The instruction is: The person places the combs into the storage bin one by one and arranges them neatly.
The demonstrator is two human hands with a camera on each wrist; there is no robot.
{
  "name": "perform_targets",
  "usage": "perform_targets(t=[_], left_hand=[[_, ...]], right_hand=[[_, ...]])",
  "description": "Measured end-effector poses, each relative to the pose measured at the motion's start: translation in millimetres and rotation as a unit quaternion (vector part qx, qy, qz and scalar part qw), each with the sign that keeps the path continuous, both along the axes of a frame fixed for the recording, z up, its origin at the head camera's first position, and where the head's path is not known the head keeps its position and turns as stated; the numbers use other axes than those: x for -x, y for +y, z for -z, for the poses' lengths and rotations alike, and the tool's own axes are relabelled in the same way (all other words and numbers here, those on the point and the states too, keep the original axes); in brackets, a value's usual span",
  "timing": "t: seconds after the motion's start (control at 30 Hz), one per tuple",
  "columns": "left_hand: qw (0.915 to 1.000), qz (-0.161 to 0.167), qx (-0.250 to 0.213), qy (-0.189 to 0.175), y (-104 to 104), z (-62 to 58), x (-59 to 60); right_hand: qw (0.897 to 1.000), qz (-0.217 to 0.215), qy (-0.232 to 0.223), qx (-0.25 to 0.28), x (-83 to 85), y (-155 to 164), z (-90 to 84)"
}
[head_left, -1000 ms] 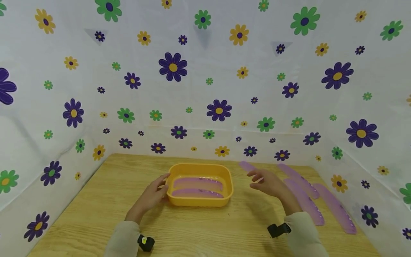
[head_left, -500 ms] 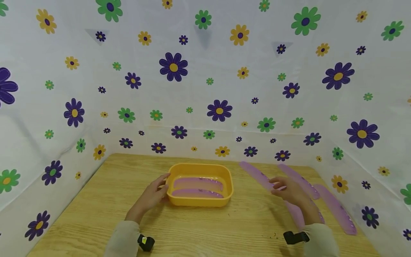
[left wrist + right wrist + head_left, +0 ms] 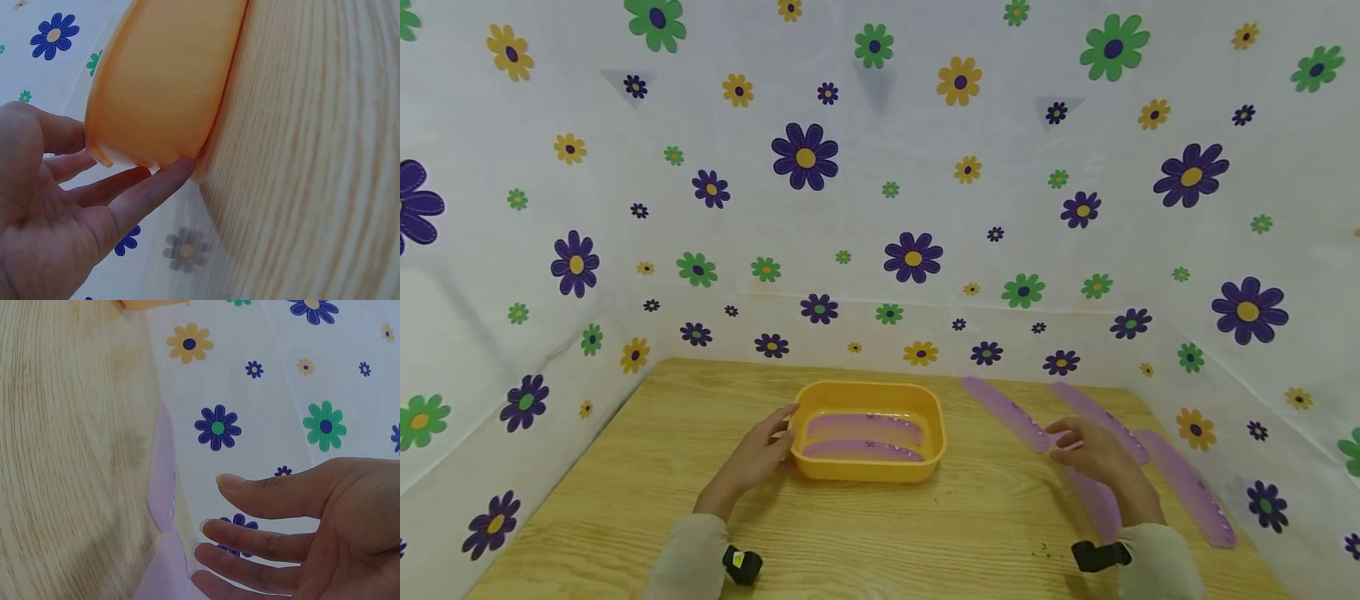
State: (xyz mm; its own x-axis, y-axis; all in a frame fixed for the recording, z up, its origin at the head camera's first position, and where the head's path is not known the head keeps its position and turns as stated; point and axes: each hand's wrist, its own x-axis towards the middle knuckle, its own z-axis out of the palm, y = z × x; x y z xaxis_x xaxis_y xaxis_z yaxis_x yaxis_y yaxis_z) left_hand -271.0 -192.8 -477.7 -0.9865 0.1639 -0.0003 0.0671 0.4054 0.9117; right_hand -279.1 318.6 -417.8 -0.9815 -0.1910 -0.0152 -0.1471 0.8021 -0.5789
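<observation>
A yellow rectangular plastic basin [image 3: 868, 473] stands on the wooden table. Two long, curved purple strips with small printed marks lie inside it, a rear strip [image 3: 850, 428] and a front strip [image 3: 857, 451]. The left hand [image 3: 756, 458] rests its fingertips against the basin's left end; the left wrist view shows them on the outer wall [image 3: 156, 94]. On the right, several similar strips lie flat, among them a strip [image 3: 1003, 411] pointing at the back edge. Over these hovers the right hand [image 3: 1101, 457], fingers loosely bent and holding nothing. It partly covers the strip [image 3: 1093, 504] beneath.
Further right lie a back strip [image 3: 1101, 415] and a strip [image 3: 1191, 492] close to the right side. White sheeting [image 3: 895, 200] with printed flowers rises behind the table and on both sides. Small dark crumbs [image 3: 1042, 550] lie near the right wrist. Each wrist wears a black camera.
The right hand has moved right, from near the basin to above the purple strips, uncovering the strip that points at the back edge. The left hand and the basin have stayed in place.
</observation>
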Motion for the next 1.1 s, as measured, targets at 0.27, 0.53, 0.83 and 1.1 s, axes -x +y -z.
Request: perform_targets(t=[0.27,0.53,0.83,1.1], left_hand=[[0.9999,0.007,-0.007,-0.003,-1.0,-2.5,-4.4],[0.9999,0.010,-0.007,0.003,-0.9,-5.2,-4.7],[0.9999,0.013,-0.008,-0.003,0.5,-5.7,-4.9],[1.0000,0.005,-0.006,-0.002,1.0,-3.9,-4.3]], right_hand=[[1.000,0.015,0.014,-0.010,0.6,12.4,4.4],[0.999,0.034,-0.016,-0.012,3.1,20.5,9.9],[0.998,0.054,-0.026,-0.036,2.0,20.5,12.0],[0.996,0.065,-0.024,-0.051,5.5,24.3,18.7]])
